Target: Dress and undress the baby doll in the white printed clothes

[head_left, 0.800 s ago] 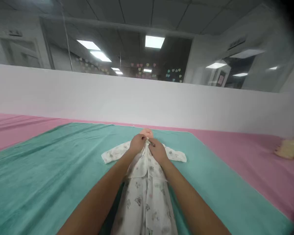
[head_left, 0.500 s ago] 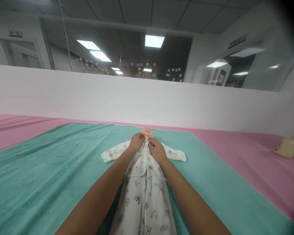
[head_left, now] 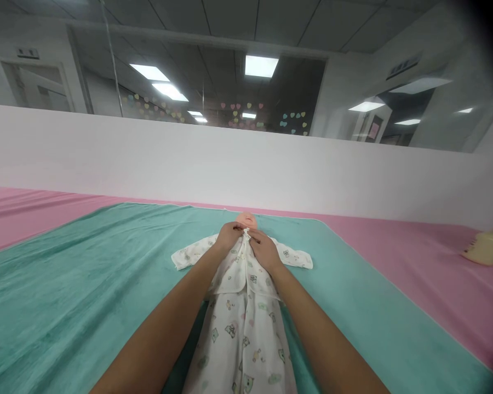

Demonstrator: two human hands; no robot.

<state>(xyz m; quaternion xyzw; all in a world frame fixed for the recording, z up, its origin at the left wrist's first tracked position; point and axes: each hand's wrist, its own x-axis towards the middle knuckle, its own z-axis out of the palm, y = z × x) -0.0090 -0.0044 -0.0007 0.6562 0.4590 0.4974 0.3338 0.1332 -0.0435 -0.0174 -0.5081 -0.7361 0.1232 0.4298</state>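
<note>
Left hand: the left hand (head_left: 229,235) is touching the collar (head_left: 246,232) from its nine o'clock side, fingers bending; whether they are pinching cloth, I cannot tell.
Right hand: the right hand (head_left: 265,250) is meeting the collar from three o'clock, fingers bending inward; its grip I cannot tell either.
Shirt: the white printed shirt (head_left: 230,278) is lying flat beneath both hands, its sleeves (head_left: 298,259) spreading toward nine and three o'clock.
Doll: the doll (head_left: 247,219) is showing its head just beyond the collar at twelve o'clock.
Lower cloth: a matching printed cloth (head_left: 230,345) is running toward six o'clock, between the forearms.
Green sheet: the green sheet (head_left: 86,284) is lying under everything named above.
Pink sheet: the pink sheet (head_left: 414,257) is showing past the green edges.
Right edge: a pale yellow thing (head_left: 487,246) is resting at three o'clock, partly leaving view.
Wall: a white wall (head_left: 230,167) is standing at twelve o'clock.
</note>
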